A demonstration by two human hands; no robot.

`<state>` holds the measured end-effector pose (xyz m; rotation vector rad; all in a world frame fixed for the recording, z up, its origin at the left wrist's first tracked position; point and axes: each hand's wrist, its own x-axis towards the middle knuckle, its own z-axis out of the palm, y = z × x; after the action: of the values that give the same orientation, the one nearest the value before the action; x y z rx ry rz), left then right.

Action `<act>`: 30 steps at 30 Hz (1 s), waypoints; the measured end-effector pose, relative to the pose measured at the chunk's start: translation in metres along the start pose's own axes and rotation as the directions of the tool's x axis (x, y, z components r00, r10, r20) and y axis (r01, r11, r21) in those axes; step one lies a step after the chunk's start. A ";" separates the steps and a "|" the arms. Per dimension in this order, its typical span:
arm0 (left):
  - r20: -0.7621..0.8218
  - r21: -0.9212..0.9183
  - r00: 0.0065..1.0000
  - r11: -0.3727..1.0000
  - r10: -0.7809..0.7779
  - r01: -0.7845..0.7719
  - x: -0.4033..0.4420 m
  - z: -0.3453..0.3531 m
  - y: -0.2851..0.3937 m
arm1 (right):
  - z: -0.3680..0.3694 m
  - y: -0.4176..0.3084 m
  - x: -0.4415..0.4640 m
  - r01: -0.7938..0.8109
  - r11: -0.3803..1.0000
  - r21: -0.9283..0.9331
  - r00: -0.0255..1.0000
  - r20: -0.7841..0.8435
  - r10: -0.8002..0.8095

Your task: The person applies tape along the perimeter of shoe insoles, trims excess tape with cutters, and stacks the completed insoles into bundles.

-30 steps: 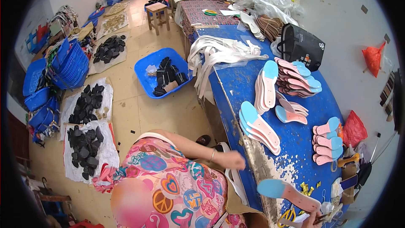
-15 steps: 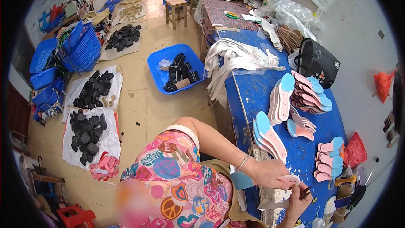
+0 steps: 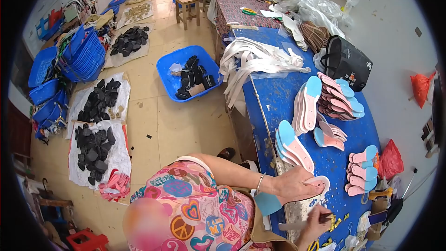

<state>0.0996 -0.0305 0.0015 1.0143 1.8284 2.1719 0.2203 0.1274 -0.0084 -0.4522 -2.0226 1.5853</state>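
Note:
My left hand (image 3: 293,184), with a bracelet at the wrist, is closed on an insole (image 3: 320,185). The insole's pale pink heel sticks out to the right of the fingers, and its blue toe part (image 3: 268,203) shows below the wrist. My right hand (image 3: 318,224) is closed a little lower, apart from the insole. A flat grey strip (image 3: 291,226) extends left from it and a dark pointed piece shows at its fingertips; what it holds is unclear. Stacked insoles (image 3: 295,150) lie on the blue table (image 3: 265,94) just above my left hand.
More insole stacks (image 3: 361,176), white straps (image 3: 253,58) and a black bag (image 3: 347,62) are on the table. Yellow-handled scissors (image 3: 314,245) lie near its lower edge. A blue basin (image 3: 167,83) and sheets of black pieces (image 3: 95,151) are on the floor.
My left hand has reached right and taken hold of the insole that my right hand held earlier. Over the last half second, my right hand has moved down-left, away from the insole's heel.

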 end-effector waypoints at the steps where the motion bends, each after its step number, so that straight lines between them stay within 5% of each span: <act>1: -0.002 0.008 0.999 0.999 -0.039 0.039 -0.001 0.001 -0.002 | 0.008 0.009 -0.009 -0.032 0.999 0.014 0.999 -0.030 0.032; 8: -0.033 -0.060 0.978 0.978 -0.204 0.201 -0.010 0.002 0.004 | 0.055 -0.003 -0.030 -0.239 0.930 0.280 0.956 -0.097 0.275; 10: 0.196 -0.006 0.909 0.927 -0.367 0.375 -0.009 -0.006 0.008 | 0.060 0.011 -0.030 -0.245 0.934 0.259 0.954 -0.104 0.279; 12: 0.158 -0.037 0.929 0.938 -0.335 0.344 -0.012 -0.004 0.000 | 0.063 0.009 -0.038 -0.285 0.920 0.269 0.946 -0.073 0.315; 14: 0.021 -0.021 0.960 0.960 -0.278 0.278 -0.014 -0.005 -0.008 | 0.066 0.018 -0.043 -0.232 0.946 0.225 0.967 -0.048 0.249; 17: 0.062 -0.126 0.933 0.924 -0.356 0.361 -0.016 -0.006 -0.015 | 0.078 0.024 -0.051 -0.092 0.966 0.240 0.992 -0.060 0.109; 21: 0.170 -0.222 0.851 0.822 -0.497 0.525 -0.013 -0.013 -0.010 | 0.075 0.043 -0.059 -0.006 1.000 0.024 0.999 -0.042 0.007; 23: 0.135 -0.054 0.837 0.839 -0.531 0.541 -0.010 -0.015 0.002 | 0.076 0.039 -0.059 0.188 0.972 -0.140 0.982 0.030 -0.186; 27: 0.167 -0.056 0.834 0.839 -0.526 0.540 -0.009 -0.015 0.004 | 0.070 0.038 -0.054 0.412 0.863 -0.292 0.911 0.121 -0.394; 28: 0.162 -0.084 0.799 0.798 -0.580 0.596 -0.010 -0.015 0.000 | 0.067 0.041 -0.054 0.372 0.865 -0.336 0.925 0.055 -0.376; 30: 0.134 -0.066 0.814 0.814 -0.566 0.577 -0.007 -0.013 0.008 | 0.066 0.046 -0.054 0.421 0.857 -0.296 0.906 0.193 -0.377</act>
<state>0.1003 -0.0474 0.0051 0.4537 1.6655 1.7762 0.2221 0.0576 -0.0751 -0.0321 -2.3091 1.0473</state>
